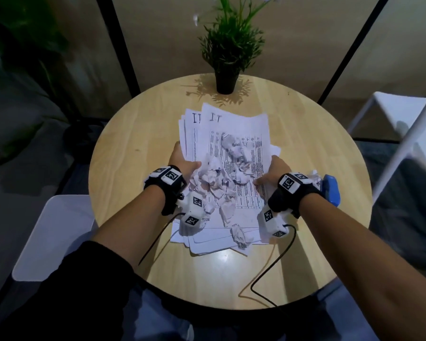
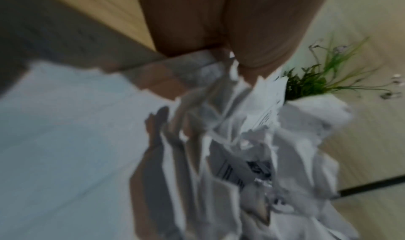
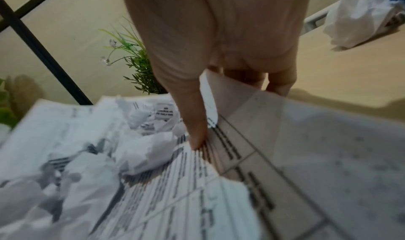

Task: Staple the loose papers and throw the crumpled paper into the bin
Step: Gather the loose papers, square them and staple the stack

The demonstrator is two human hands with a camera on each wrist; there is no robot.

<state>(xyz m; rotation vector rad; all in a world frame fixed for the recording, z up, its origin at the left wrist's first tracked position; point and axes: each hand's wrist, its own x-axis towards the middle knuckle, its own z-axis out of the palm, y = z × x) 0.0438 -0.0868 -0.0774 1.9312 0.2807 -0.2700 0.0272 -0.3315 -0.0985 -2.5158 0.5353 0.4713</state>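
1. Left of centre in the head view, the left hand (image 1: pixel 182 159) grips the left edge of the loose papers (image 1: pixel 229 134), thumb on top and fingers underneath.
2. At the centre, the printed sheets lie fanned on the round wooden table (image 1: pixel 138 148), their side edges lifted. Several crumpled paper (image 1: pixel 213 179) balls sit on top of them, another at the stack's near edge.
3. In the upper centre, a potted plant (image 1: pixel 228 57) stands at the table's far edge.
4. Right of centre, the right hand (image 1: pixel 272 172) pinches the papers' right edge, thumb on top.
5. Far right, a blue stapler (image 1: pixel 332 190) lies just beyond the right wrist, beside another crumpled piece.
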